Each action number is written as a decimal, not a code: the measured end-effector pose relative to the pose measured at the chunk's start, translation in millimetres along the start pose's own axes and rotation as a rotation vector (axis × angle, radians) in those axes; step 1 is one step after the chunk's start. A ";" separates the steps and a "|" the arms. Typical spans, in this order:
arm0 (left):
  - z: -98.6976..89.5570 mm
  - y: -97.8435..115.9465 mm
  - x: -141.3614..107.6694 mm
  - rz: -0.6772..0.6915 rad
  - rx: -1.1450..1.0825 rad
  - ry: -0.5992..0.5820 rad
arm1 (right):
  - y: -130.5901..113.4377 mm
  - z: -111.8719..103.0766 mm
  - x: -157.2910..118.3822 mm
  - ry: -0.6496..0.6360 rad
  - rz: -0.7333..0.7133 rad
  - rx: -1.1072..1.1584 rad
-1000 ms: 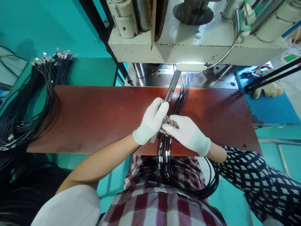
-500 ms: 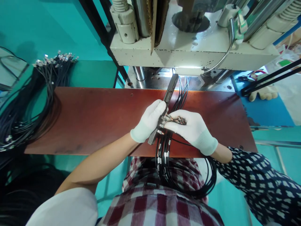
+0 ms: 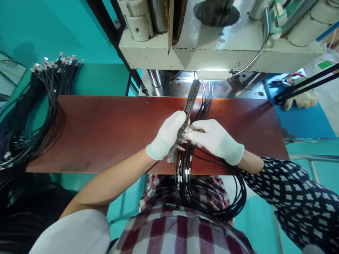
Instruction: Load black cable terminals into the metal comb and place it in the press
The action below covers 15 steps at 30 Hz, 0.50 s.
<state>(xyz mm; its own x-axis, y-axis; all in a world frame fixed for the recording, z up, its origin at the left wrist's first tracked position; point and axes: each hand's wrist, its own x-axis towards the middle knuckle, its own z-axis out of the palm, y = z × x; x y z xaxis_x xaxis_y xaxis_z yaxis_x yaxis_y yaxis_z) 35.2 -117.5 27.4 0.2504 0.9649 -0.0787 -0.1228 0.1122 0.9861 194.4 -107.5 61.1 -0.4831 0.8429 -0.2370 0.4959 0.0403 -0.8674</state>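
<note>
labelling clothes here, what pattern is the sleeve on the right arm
The sleeve is black or dark navy with a pale, repeating blotchy print, clearest in the head view.

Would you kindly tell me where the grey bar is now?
Mid-picture in the head view: the grey bar slants over the brown board, in the left hand, left of the black cables.

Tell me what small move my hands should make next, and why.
Probably ease another cable connector from the right hand into the long bar: the left hand grips it, right fingertips meet its edge, and other connectors stick out there.
</note>
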 end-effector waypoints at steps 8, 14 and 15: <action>0.9 -4.6 -1.6 0.212 0.454 0.145 | 5.5 8.2 -2.2 0.068 -0.024 -0.122; 2.1 6.1 -1.5 0.077 0.157 0.010 | 14.0 1.8 -19.4 0.154 -0.035 0.008; 2.2 7.4 -1.5 0.069 0.135 0.000 | 14.5 1.9 -21.6 0.196 -0.034 0.033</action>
<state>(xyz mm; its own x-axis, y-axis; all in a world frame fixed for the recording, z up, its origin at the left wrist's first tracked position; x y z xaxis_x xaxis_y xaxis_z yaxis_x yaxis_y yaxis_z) 36.1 -118.6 35.1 0.2456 0.9693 -0.0098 -0.0095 0.0125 0.9999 210.7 -126.1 52.8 -0.3481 0.9297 -0.1205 0.4560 0.0556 -0.8883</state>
